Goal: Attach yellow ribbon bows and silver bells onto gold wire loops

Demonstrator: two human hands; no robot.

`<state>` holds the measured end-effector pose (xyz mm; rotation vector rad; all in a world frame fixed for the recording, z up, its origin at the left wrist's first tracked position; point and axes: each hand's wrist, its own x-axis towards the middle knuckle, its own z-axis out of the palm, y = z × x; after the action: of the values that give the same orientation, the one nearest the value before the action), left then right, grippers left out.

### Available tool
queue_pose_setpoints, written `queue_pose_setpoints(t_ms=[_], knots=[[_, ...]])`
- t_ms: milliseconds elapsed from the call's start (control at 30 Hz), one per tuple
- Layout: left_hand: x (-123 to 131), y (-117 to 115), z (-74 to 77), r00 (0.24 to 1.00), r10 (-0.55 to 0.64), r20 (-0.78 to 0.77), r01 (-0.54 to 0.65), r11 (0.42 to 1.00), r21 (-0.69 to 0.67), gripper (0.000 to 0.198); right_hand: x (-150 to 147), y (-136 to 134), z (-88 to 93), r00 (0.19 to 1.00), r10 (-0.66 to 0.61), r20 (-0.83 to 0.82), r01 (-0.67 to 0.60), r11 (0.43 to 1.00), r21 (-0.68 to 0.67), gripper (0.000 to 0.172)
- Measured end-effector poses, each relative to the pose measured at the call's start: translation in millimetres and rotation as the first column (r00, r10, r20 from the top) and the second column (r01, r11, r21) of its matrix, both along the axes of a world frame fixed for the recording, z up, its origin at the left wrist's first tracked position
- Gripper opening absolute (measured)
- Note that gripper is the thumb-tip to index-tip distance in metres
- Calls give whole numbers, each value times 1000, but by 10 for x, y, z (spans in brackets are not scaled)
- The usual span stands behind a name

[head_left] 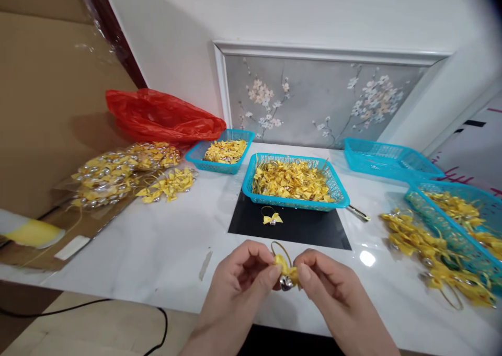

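Observation:
Both my hands pinch one small yellow ribbon bow (pixel 285 266) with a silver bell and a gold loop, just above the near edge of the white table (pixel 164 241). My left hand (pixel 240 283) grips its left side, fingers closed. My right hand (pixel 333 288) grips its right side, fingers closed. Another finished yellow bow (pixel 272 218) lies on a black mat (pixel 314 228) beyond my hands. Behind the mat stands a blue basket (pixel 337 191) full of yellow bows.
A smaller blue basket (pixel 196 154) of bows and a red plastic bag (pixel 160 115) sit at the back left, beside piles of bows with bells (pixel 117 173). At the right stand two more blue baskets (pixel 386 157), loose bows (pixel 427 251) and small scissors (pixel 358 213). A black cable (pixel 117 306) runs below the table.

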<state>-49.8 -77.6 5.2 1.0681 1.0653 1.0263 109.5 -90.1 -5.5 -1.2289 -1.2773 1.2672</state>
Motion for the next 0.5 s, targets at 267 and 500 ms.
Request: queue_pose_setpoints(t_ms=[267, 500], knots=[[15, -6, -37, 992, -27, -122, 39, 994, 98, 13, 28, 116, -2, 971, 126, 204, -147, 985, 92, 29], [25, -45, -67, 996, -72, 58, 70, 997, 33, 20, -229, 58, -131, 993, -114, -41, 118, 986, 119, 29]])
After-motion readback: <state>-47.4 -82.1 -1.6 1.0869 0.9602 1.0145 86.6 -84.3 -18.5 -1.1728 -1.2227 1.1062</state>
